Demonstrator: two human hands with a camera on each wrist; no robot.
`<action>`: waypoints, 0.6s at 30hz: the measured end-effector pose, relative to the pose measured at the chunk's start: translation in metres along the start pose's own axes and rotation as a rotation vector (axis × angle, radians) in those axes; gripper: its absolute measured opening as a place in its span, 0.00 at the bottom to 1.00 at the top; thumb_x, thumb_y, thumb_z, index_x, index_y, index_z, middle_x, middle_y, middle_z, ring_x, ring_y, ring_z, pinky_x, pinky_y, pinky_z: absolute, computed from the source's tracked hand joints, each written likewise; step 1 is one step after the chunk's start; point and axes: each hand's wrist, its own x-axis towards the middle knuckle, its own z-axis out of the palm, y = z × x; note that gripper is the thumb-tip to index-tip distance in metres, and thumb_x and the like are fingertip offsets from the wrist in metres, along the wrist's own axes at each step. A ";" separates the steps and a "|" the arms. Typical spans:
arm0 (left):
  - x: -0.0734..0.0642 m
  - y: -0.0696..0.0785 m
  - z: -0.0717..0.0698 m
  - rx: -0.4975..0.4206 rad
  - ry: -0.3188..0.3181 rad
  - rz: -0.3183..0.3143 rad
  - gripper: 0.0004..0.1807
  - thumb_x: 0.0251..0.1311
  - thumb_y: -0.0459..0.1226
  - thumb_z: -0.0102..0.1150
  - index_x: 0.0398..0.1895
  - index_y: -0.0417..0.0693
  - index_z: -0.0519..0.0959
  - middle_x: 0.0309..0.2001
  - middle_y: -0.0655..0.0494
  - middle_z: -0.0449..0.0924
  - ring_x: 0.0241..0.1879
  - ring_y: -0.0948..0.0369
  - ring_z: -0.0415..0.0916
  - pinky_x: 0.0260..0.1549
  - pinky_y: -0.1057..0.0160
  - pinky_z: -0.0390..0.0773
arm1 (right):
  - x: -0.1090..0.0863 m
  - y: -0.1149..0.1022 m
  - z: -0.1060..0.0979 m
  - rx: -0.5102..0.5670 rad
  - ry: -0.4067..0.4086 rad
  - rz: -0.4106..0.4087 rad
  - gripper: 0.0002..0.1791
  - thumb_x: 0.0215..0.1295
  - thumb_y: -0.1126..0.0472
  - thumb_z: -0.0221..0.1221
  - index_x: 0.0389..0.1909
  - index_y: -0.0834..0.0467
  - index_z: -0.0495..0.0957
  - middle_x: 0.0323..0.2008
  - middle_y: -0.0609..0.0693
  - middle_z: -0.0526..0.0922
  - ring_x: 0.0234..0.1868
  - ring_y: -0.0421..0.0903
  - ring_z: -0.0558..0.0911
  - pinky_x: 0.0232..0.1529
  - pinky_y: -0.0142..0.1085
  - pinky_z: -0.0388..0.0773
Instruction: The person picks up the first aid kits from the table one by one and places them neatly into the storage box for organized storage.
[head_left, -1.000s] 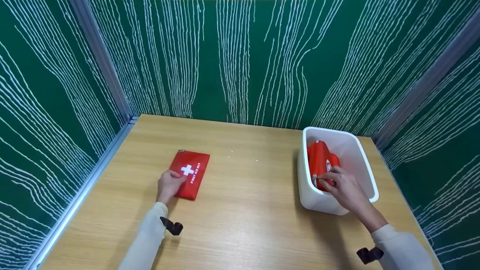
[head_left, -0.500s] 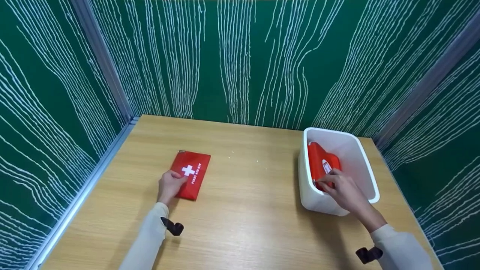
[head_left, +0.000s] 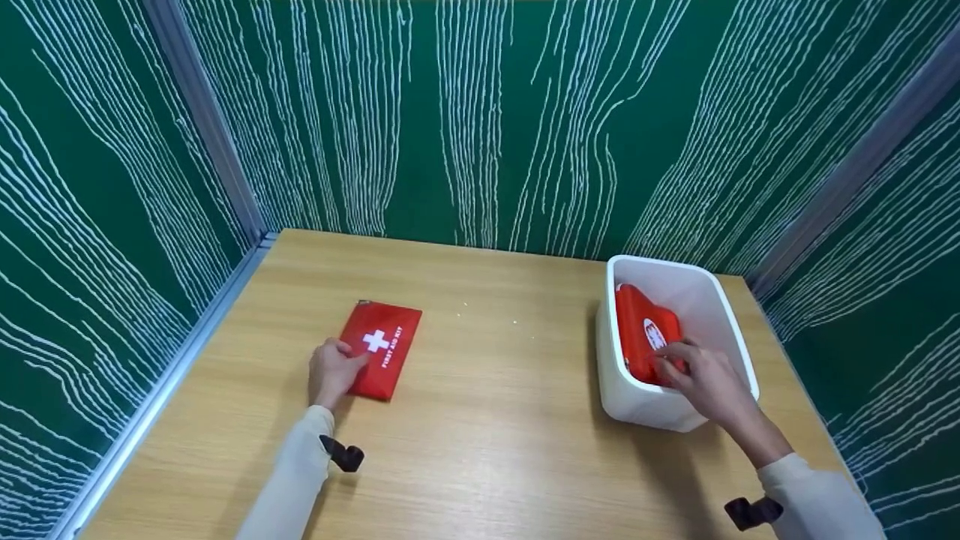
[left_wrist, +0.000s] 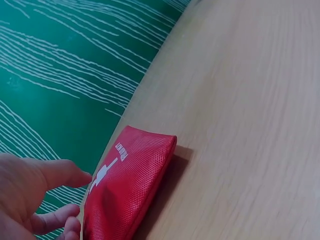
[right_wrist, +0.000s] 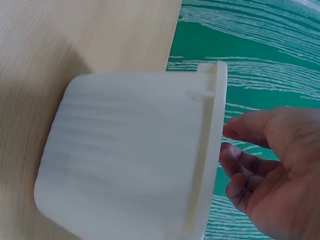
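Observation:
A flat red first aid pouch with a white cross lies on the table at left. My left hand is at its near left edge, thumb tip right by the cross. In the left wrist view, a gap separates the thumb from the curved fingers, with no part of the pouch between them. On the right stands a white bin with red pouches inside, one bearing a white oval label. My right hand hovers over its near rim, fingers loosely bent and holding nothing.
The wooden table bears a few tiny white specks in its middle. Green panels with white wavy lines enclose the back and sides, joined by metal posts.
The red pouch in the bin has dropped flatter and my right hand has let go, shifting slightly right. My left hand has drawn back a little to the left from the first aid pouch.

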 end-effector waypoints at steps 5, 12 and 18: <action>-0.002 -0.002 0.000 0.169 0.029 0.032 0.30 0.54 0.48 0.68 0.55 0.42 0.70 0.52 0.42 0.66 0.54 0.46 0.61 0.49 0.47 0.68 | -0.007 0.012 -0.011 -0.012 -0.013 0.086 0.19 0.64 0.60 0.63 0.53 0.64 0.79 0.46 0.62 0.78 0.40 0.55 0.75 0.33 0.42 0.83; 0.001 -0.005 -0.003 0.246 0.020 0.018 0.38 0.54 0.50 0.67 0.62 0.39 0.66 0.53 0.40 0.64 0.55 0.44 0.59 0.51 0.43 0.68 | -0.021 0.032 -0.024 -0.023 0.022 0.143 0.21 0.67 0.56 0.61 0.54 0.65 0.78 0.45 0.62 0.77 0.39 0.53 0.75 0.29 0.37 0.83; 0.003 -0.007 -0.005 0.242 0.003 0.001 0.39 0.54 0.51 0.66 0.63 0.38 0.64 0.55 0.37 0.65 0.56 0.43 0.59 0.54 0.42 0.67 | -0.031 0.049 -0.031 -0.021 0.058 0.182 0.22 0.67 0.56 0.59 0.56 0.68 0.76 0.46 0.65 0.76 0.40 0.58 0.76 0.31 0.42 0.84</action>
